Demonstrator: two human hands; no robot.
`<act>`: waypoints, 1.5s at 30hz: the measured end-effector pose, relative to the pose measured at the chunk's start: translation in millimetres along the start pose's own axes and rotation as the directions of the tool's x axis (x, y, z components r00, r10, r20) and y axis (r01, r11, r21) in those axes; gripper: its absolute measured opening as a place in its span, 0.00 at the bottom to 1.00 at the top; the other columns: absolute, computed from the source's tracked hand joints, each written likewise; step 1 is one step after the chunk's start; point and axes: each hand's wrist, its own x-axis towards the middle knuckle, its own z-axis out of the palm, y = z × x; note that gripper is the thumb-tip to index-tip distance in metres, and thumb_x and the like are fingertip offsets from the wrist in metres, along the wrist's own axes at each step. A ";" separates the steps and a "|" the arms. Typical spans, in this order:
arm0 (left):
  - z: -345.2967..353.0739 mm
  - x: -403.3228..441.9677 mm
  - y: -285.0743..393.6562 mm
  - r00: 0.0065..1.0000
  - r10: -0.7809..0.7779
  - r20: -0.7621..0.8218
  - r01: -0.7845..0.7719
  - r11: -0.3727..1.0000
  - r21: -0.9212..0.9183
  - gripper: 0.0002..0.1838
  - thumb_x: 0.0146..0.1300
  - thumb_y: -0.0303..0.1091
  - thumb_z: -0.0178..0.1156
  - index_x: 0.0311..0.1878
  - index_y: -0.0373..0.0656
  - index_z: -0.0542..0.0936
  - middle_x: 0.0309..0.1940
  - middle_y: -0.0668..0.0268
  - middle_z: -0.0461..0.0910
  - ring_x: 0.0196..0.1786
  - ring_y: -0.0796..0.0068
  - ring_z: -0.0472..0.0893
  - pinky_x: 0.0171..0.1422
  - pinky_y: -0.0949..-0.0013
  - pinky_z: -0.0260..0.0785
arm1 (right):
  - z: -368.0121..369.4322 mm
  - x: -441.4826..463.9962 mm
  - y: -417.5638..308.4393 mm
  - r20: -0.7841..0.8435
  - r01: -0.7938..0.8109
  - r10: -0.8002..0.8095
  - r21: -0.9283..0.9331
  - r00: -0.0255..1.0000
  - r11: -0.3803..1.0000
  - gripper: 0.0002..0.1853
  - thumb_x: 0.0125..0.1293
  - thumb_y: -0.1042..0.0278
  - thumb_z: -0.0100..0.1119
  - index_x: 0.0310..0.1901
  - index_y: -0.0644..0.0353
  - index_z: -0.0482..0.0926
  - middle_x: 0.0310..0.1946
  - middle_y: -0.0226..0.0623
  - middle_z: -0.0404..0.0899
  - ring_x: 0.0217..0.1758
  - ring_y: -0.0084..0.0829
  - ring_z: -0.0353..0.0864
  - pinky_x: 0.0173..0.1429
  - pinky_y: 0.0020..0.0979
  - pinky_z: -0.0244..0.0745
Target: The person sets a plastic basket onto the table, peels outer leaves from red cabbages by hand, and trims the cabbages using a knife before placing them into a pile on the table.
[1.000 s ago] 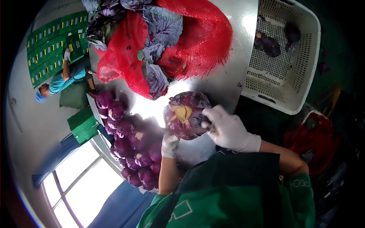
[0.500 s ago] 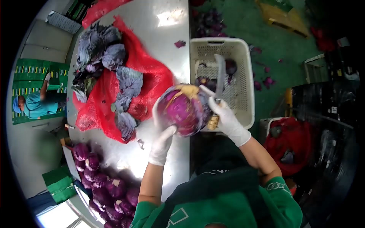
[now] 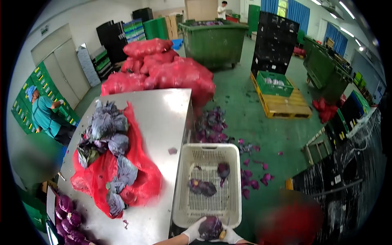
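At the bottom of the head view, a purple cabbage [image 3: 210,227] is held low at the near end of the white crate [image 3: 177,188]. My gloved left hand [image 3: 193,231] grips its left side. My gloved right hand [image 3: 231,235] is at its right side, closed around a knife [image 3: 222,234]; the tan handle shows, and the blade is mostly hidden. Inside the crate lie another dark purple cabbage [image 3: 223,169] and a dark lumpy purple piece [image 3: 201,187]. On the steel table [image 3: 161,118], loose outer cabbage leaves [image 3: 122,171] rest on a red mesh sack [image 3: 148,179].
Peeled purple cabbages [image 3: 70,220] are piled at the table's near left. Full red sacks [image 3: 175,77] are heaped beyond the table. Leaf scraps [image 3: 211,124] litter the floor beside a yellow pallet [image 3: 281,107]. A person [image 3: 45,112] in teal stands at the left by green crates.
The view has tilted up, showing the far room. The cabbage and both hands now appear at the bottom edge, by the crate's near end; the knife blade no longer shows clearly.
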 end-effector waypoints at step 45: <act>-325.1 -129.3 -15.5 -0.329 0.865 -0.380 -0.299 0.286 0.910 0.60 0.39 0.52 0.77 0.75 0.45 0.55 0.73 0.41 0.50 0.75 0.34 0.48 0.73 0.40 0.52 | 398.7 111.1 53.7 0.541 0.541 -0.073 -0.809 0.838 0.230 0.26 0.70 0.66 0.60 0.68 0.54 0.68 0.31 0.23 0.74 0.22 0.14 0.68 0.26 0.21 0.66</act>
